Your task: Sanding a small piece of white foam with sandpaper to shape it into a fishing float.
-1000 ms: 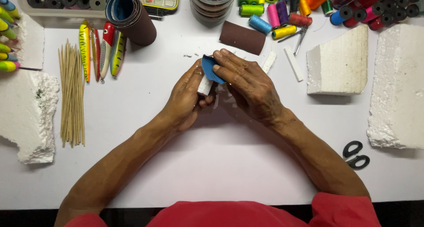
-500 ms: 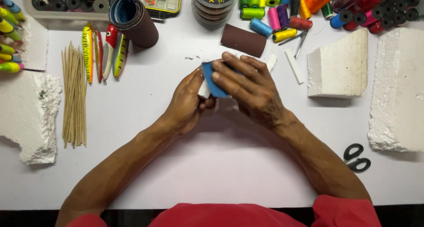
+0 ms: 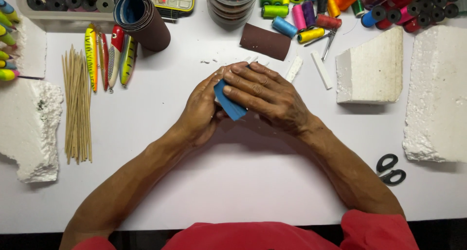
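The fingers of the right hand lie curled over a blue-backed strip of sandpaper, pressing it down from above, while the left hand closes around it from the other side, thumb against the blue face. The strip seems wrapped over something small and white between the palms, most likely so the abrasive side bears on it; that piece is nearly hidden. Both hands hover just above the white desk, at its middle. Beyond the knuckles lie white foam slivers and a brown sandpaper piece; further left are a sandpaper roll, painted fishing lures and bamboo skewers; right, a foam block and scissors.
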